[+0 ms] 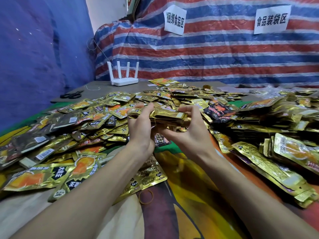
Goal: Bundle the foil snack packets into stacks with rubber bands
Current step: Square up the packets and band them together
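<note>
A stack of gold foil snack packets [165, 116] is held above the table between both hands. My left hand [140, 126] grips its left end, fingers curled over the top. My right hand [186, 130] holds the right end from below, thumb and fingers curled round it. A thin rubber band [154, 120] seems to cross the stack near the left hand. A loose tan rubber band [146, 196] lies on the cloth near my forearms. Loose gold packets [96, 116] cover the table all around.
Bundled stacks [269, 116] are piled at the right. A white router [124, 76] and black scissors [71, 95] sit at the far left of the table. A striped tarp [207, 54] with two paper signs hangs behind. A blue sheet [34, 57] hangs at the left.
</note>
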Available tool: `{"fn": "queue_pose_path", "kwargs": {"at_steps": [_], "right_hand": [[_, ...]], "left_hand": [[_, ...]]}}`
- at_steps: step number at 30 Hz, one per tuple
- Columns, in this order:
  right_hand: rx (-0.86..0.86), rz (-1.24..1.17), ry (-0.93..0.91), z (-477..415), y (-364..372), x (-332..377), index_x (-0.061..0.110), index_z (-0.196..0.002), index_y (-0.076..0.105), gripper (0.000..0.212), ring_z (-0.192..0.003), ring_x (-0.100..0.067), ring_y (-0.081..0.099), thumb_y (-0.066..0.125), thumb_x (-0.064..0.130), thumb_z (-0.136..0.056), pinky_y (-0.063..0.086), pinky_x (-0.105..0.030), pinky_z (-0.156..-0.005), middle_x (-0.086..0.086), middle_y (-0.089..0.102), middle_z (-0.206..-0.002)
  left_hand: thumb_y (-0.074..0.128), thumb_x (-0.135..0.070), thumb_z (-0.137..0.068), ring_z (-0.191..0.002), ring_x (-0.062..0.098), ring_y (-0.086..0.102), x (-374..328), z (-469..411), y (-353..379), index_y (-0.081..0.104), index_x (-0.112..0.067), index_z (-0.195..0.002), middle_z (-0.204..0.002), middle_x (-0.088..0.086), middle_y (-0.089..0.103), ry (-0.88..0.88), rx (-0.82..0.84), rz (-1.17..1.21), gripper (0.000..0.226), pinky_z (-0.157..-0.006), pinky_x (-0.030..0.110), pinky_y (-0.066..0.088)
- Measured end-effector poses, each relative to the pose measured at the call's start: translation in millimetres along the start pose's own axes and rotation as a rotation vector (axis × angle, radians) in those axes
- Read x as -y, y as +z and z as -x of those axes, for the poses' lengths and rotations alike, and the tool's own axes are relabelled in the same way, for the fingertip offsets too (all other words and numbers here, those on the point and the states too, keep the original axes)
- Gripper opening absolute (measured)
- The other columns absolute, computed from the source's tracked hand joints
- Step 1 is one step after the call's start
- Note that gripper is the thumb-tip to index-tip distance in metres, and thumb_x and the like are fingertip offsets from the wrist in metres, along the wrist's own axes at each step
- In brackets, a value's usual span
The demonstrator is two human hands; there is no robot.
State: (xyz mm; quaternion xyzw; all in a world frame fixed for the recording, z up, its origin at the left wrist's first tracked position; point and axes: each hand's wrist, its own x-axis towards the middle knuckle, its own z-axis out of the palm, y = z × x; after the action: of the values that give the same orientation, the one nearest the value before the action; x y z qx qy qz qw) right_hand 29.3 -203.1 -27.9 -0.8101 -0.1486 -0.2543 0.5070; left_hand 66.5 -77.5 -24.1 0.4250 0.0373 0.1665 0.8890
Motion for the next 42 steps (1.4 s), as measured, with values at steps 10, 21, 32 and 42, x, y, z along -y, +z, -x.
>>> {"fn": "queue_pose_path", "kwargs": {"at_steps": [10, 21, 32, 42], "right_hand": [[0.087, -0.295, 0.318, 3, 20, -12, 0.027, -0.123, 0.047, 0.067, -0.090, 0.002, 0.068, 0.082, 0.025, -0.066, 0.055, -0.024, -0.086, 0.013, 0.069, -0.106], [0.066, -0.568, 0.230, 1, 17, -2, 0.018, -0.142, 0.039, 0.098, -0.103, -0.011, 0.071, 0.087, 0.015, -0.058, 0.058, -0.024, -0.087, -0.005, 0.068, -0.122], [0.190, -0.460, 0.132, -3, 16, -8, 0.023, -0.139, 0.052, 0.060, -0.119, -0.012, 0.061, 0.057, 0.033, -0.080, 0.050, -0.025, -0.090, -0.005, 0.062, -0.130], [0.414, 0.074, -0.056, -12, -5, -13, 0.023, -0.157, 0.029, 0.096, -0.146, -0.020, 0.033, 0.081, 0.022, -0.077, 0.029, -0.038, -0.121, -0.007, 0.040, -0.157]], "left_hand": [[0.067, -0.017, -0.094, -0.093, 0.032, 0.074, -4, 6, 3, 0.056, -0.001, -0.127, -0.115, 0.022, 0.070, -0.184, 0.039, 0.024, 0.038, -0.073, 0.044, 0.062], [0.068, -0.024, -0.092, -0.088, 0.031, 0.075, -8, 4, 1, 0.055, -0.004, -0.129, -0.115, 0.019, 0.070, -0.251, 0.088, -0.033, 0.044, -0.062, 0.035, 0.059], [0.072, -0.009, -0.090, -0.081, 0.019, 0.070, 11, 13, -1, 0.055, -0.032, -0.122, -0.089, 0.001, 0.074, 0.176, 0.322, -0.270, 0.043, -0.070, 0.031, 0.058], [0.061, -0.039, -0.097, -0.090, 0.013, 0.074, 9, 13, 0, 0.068, -0.014, -0.117, -0.095, -0.003, 0.078, -0.049, 0.386, -0.438, 0.034, -0.060, 0.020, 0.055]]}}
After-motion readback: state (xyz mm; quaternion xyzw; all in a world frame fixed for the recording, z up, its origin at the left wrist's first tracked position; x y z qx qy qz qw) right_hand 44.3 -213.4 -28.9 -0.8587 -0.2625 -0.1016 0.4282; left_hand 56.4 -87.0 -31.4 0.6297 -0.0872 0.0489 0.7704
